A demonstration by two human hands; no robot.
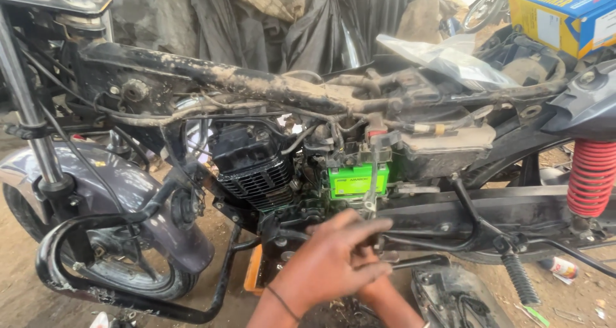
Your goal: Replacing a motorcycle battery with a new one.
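Both forearms are bare, with no sleeves showing. A thin dark band circles the left wrist [282,304]. The hands wear no gloves.

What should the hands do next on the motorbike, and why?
Probably ease the two hands apart a little. The left hand lies over the right hand low beside the engine, under the green battery, so it hides what the fingers touch. Whether either grip holds anything cannot be told.

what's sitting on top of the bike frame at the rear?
A crumpled clear plastic bag lies on the rear of the muddy frame; a yellow and blue box sits further back. What the bag covers cannot be seen.
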